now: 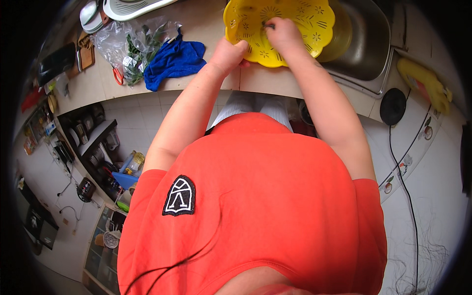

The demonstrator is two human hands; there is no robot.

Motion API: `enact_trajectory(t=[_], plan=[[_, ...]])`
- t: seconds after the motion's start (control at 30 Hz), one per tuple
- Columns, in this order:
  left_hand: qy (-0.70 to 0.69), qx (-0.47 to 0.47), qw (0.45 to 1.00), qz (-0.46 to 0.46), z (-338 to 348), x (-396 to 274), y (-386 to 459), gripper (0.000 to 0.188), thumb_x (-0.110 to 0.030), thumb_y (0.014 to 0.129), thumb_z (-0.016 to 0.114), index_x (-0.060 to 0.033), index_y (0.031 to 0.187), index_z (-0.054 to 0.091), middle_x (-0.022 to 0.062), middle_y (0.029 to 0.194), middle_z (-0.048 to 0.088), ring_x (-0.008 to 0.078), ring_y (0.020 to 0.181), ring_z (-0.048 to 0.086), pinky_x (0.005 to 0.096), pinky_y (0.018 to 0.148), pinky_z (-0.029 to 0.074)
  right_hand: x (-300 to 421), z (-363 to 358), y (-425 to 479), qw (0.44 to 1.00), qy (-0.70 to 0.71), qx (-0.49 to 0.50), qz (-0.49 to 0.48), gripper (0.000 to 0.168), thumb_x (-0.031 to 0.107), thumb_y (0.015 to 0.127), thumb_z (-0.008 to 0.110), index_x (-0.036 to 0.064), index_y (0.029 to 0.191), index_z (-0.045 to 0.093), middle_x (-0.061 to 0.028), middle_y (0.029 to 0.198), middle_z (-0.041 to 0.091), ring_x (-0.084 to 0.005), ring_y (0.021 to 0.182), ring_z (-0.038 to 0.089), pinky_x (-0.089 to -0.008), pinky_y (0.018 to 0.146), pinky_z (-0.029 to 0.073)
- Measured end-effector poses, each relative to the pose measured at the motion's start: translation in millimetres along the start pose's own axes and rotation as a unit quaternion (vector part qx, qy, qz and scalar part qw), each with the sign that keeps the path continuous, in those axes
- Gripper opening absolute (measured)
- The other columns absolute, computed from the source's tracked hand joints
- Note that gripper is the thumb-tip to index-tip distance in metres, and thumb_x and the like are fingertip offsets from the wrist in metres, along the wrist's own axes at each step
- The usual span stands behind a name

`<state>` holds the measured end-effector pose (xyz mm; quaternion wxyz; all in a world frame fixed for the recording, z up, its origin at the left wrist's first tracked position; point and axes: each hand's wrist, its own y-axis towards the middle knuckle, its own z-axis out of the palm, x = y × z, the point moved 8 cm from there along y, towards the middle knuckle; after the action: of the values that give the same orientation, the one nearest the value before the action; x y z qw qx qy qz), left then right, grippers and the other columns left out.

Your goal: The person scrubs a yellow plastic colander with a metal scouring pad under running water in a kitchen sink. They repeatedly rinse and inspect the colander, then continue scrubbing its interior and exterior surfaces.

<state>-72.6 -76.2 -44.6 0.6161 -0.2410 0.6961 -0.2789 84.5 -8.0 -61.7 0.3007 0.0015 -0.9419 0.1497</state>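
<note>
A yellow plastic colander with a scalloped rim and flower-shaped slots is at the top of the view, partly over the sink's left side. My left hand grips its near-left rim, thumb inside. Inside the colander is my right hand, its fingers closed on a small dark item, too small to name. Left of my left hand, a blue cloth lies crumpled on the counter, against a clear plastic bag with green leafy vegetables. Orange scissor handles poke out beside the bag.
The stainless steel sink is at the right, with a round yellow vessel partly under the colander. A black round disc with a cable lies farther right, near a yellow bottle. A wooden board and white dish rack stand left.
</note>
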Motion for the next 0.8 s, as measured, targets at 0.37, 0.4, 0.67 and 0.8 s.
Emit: enact_trajectory(t=[0.37, 0.4, 0.67, 0.8], plan=[[-0.003, -0.039, 0.996, 0.082, 2.6, -1.4, 0.4, 0.027, -0.013, 0.086, 0.050, 0.0027, 0.108, 0.055, 0.0116, 0.086, 0.063, 0.0177, 0.057, 0.062, 0.0287, 0.047, 0.054, -4.2, 49.0, 19.0, 0.956, -0.121, 0.264, 0.044, 0.027, 0.019, 0.081, 0.054, 0.006, 0.099, 0.070, -0.0180, 0.098, 0.067, -0.0338, 0.091, 0.064, -0.0399, 0.083, 0.050], [0.000, -0.041, 0.996, 0.074, 0.7, 0.0, 1.0, 0.028, -0.013, 0.086, 0.050, 0.0027, 0.108, 0.055, 0.0119, 0.086, 0.063, 0.0181, 0.058, 0.062, 0.0288, 0.047, 0.054, -1.8, 44.0, 12.9, 0.952, -0.094, 0.288, 0.041, 0.027, 0.017, 0.082, 0.053, 0.006, 0.099, 0.070, -0.0177, 0.100, 0.067, -0.0334, 0.093, 0.064, -0.0400, 0.084, 0.050], [-0.004, 0.011, 1.000, -0.018, 0.9, -0.1, 4.6, 0.026, -0.009, 0.085, 0.049, 0.0035, 0.107, 0.056, 0.0138, 0.086, 0.064, 0.0200, 0.057, 0.063, 0.0300, 0.046, 0.053, 6.4, 33.4, 6.3, 0.981, -0.152, 0.064, -0.105, 0.026, 0.017, 0.083, 0.051, 0.007, 0.097, 0.070, -0.0201, 0.097, 0.066, -0.0375, 0.091, 0.062, -0.0430, 0.083, 0.050], [-0.040, -0.007, 0.999, 0.005, 0.9, 1.1, 2.5, 0.026, -0.009, 0.086, 0.049, 0.0037, 0.108, 0.055, 0.0142, 0.088, 0.064, 0.0205, 0.057, 0.063, 0.0300, 0.047, 0.053, -0.1, 42.8, 10.4, 0.984, -0.121, 0.111, -0.065, 0.023, 0.018, 0.083, 0.055, 0.007, 0.095, 0.071, -0.0193, 0.092, 0.067, -0.0345, 0.085, 0.064, -0.0399, 0.078, 0.051]])
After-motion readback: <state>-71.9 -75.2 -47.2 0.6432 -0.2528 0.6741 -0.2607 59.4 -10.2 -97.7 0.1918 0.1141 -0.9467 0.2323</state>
